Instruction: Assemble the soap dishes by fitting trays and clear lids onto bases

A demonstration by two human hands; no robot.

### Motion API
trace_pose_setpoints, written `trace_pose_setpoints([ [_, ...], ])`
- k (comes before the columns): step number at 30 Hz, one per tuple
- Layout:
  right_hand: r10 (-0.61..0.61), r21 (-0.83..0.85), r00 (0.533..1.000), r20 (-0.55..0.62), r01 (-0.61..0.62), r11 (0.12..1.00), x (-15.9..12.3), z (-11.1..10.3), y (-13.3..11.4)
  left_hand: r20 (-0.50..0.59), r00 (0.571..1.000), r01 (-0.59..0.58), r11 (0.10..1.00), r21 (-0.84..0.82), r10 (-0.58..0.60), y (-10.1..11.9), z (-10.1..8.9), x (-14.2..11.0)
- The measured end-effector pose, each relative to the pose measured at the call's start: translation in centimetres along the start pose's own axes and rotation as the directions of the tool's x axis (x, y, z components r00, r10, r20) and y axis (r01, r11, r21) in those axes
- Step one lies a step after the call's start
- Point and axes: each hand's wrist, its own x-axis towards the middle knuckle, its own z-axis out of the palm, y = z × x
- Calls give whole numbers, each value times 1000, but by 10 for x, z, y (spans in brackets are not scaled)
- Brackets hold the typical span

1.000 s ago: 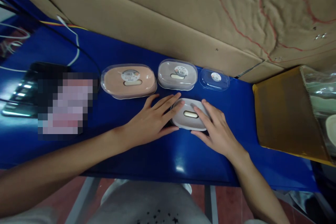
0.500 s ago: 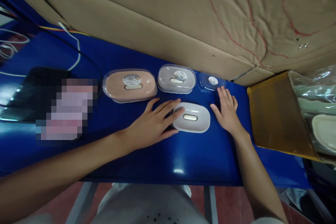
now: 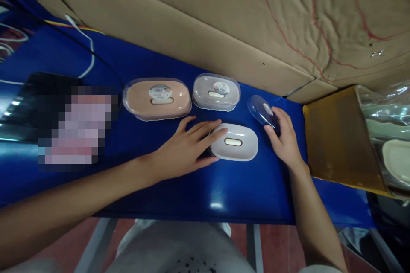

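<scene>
A small white dish [image 3: 246,141] with a pale oval insert in its middle lies on the blue table. My left hand [image 3: 184,147] is around its left end, thumb at the near edge and a fingertip over the rim. To the right, my right hand [image 3: 285,136] grips a clear plastic lid [image 3: 260,111] with a round label, tilted, between thumb and fingers. Behind the white dish sits a similar light grey dish [image 3: 205,100] under a clear lid. Further left is a larger peach-coloured dish [image 3: 137,100], also covered by a clear labelled lid.
An open cardboard box [image 3: 339,140] with plastic-wrapped dishes stands at the right. Brown cardboard [image 3: 192,21] lines the back of the blue table [image 3: 192,196]. A black item [image 3: 41,102], partly behind a blurred-out patch, and a white cable [image 3: 92,51] are at the left.
My right hand has closed on the clear lid and tipped it up, shifting slightly right and toward me. My left hand has stayed at the white dish.
</scene>
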Motion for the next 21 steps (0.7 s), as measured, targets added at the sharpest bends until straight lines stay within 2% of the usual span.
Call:
trace_pose_setpoints([
  [3,-49,97,998,44,45,994,-9,-5,-18,-25,996,85,993,-77,-87,-2,-1,2],
  [6,-156,161,975,159,131,978,-18,-5,-42,-21,987,153,979,-132,-157,-3,-2,4],
  [10,-252,97,938,237,235,967,-25,1,-64,-5,980,195,962,-191,-199,-4,1,3],
  [21,-338,-3,911,236,349,937,-26,4,-65,-18,983,180,971,-160,-185,-2,3,1],
])
